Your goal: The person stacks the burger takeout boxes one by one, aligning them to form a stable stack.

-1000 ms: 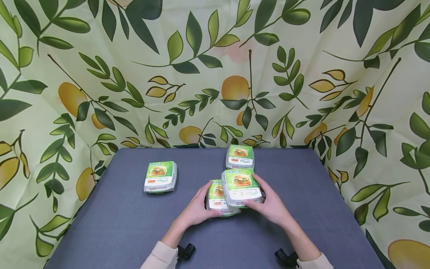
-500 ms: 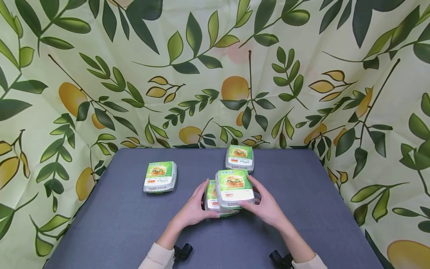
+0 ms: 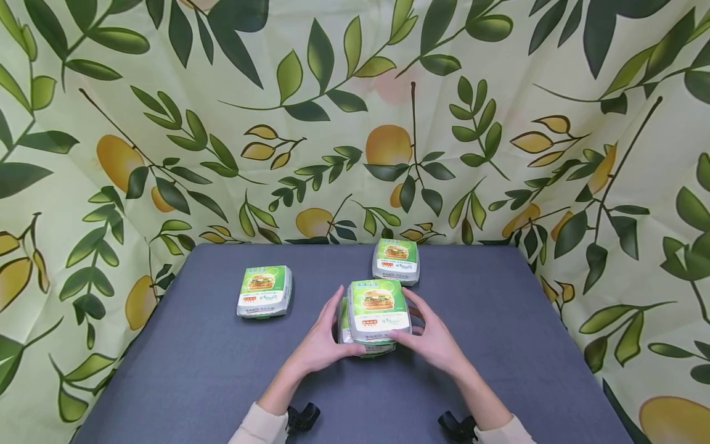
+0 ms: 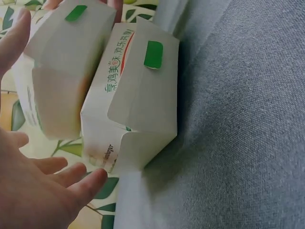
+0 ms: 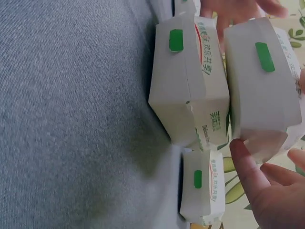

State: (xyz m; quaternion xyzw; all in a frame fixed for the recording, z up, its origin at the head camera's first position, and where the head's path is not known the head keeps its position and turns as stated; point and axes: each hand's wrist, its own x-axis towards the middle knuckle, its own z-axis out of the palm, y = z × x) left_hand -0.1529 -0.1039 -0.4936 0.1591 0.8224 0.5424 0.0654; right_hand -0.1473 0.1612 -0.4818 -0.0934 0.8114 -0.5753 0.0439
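Observation:
In the head view a white-and-green burger box [image 3: 379, 307] sits over a second, lower burger box [image 3: 344, 324], shifted slightly to the right of it. My right hand [image 3: 435, 340] holds the upper box at its right side, thumb at the front corner. Round the left side of the lower box lies my left hand [image 3: 317, 349], thumb by its front edge. From the left wrist, those fingers [image 4: 52, 179] look fairly straight beside the boxes; any contact cannot be made out. The right wrist view shows the upper box [image 5: 262, 90] tilted against the lower one [image 5: 188, 81].
Another burger box [image 3: 265, 291] lies on the left of the dark blue-grey table [image 3: 194, 370]. One more burger box [image 3: 396, 259] is at the back, just behind the pair. A leaf-and-fruit patterned cloth [image 3: 333, 142] surrounds the table's back and sides.
My right hand has carried the upper box leftward, so it now covers more of the lower box. My left hand has shifted slightly left with the lower box.

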